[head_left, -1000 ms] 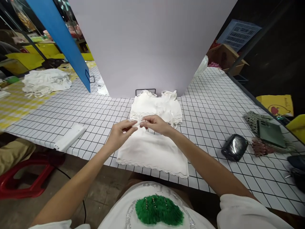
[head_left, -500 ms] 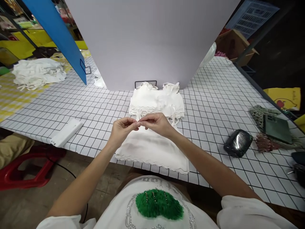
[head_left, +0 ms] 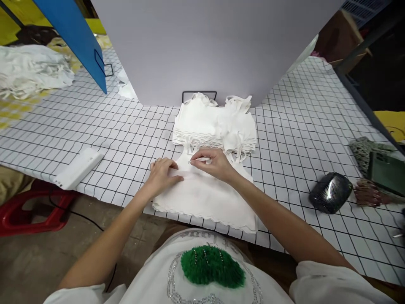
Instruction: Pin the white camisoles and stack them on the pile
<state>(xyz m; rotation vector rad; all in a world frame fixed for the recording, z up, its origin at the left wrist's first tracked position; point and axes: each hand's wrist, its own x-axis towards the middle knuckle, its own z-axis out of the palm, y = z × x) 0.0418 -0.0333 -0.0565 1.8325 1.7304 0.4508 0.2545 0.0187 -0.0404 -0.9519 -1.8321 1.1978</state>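
A white strappy top (head_left: 205, 198) with a wavy hem lies flat at the table's front edge, its straps toward the far side. My left hand (head_left: 163, 175) rests on the left upper part of this top, thumb and fingers apart. Just to its right, my right hand (head_left: 215, 165) is closed in a pinch over the top's neckline. A thin white strip (head_left: 190, 162) shows at its fingertips; whether it joins the top I cannot tell. Beyond both hands sits a stack of similar white tops (head_left: 215, 122), straps loose on it.
A large grey panel (head_left: 209, 50) stands behind the stack, with a blue panel (head_left: 79, 42) at left. A white box-like object (head_left: 79, 169) lies left. On the right are a shiny black pouch (head_left: 330, 193) and a dark green phone (head_left: 387, 171). White garments (head_left: 34, 69) are heaped far left.
My hands, fingertips together before, have come apart. The left hand has opened and lowered onto the top; the right still pinches. The view has tilted downward slightly.
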